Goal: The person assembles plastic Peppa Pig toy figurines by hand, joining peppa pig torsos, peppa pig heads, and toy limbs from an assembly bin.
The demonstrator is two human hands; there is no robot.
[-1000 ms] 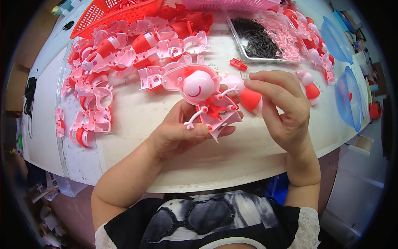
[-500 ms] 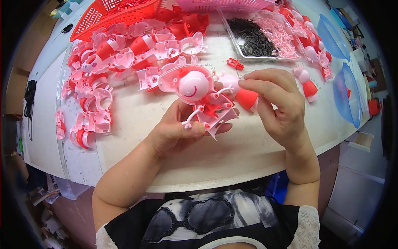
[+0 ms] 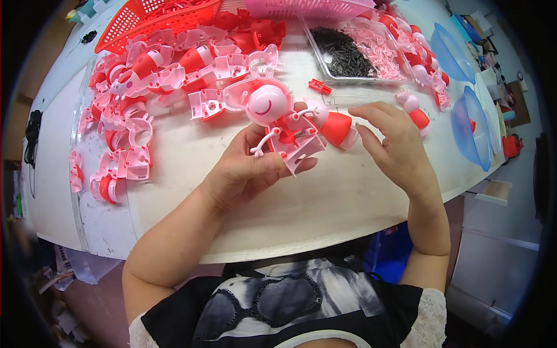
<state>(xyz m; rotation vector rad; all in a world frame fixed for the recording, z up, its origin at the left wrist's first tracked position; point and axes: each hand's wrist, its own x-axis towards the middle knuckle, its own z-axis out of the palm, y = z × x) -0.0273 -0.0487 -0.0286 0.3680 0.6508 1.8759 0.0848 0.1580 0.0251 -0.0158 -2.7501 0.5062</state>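
Note:
My left hand (image 3: 241, 168) grips a half-built plastic toy figure (image 3: 268, 105) from below, thumb on its lower body. The figure has a round pink face with a curved mouth line, a pink head shell with ears, two thin pink arms on pegs and an open red-and-pink body shell. My right hand (image 3: 401, 145) is open and holds nothing, its thumb and fingers apart beside a red-and-pink toy body (image 3: 337, 129) on the table. Part of that toy body is hidden behind the held figure. A small red plastic piece (image 3: 319, 87) lies just beyond.
Many pink and red shells (image 3: 174, 78) are heaped at the left and back left. A red basket (image 3: 125, 32) and a pink basket (image 3: 307, 7) stand behind. A clear tray (image 3: 362, 79) holds black and pink small parts. Blue translucent bowls (image 3: 471, 130) stand at right.
My right hand's thumb and fingers have spread from a near pinch, close to the red-and-pink toy body. My left hand still holds the figure. The whole view has shifted slightly.

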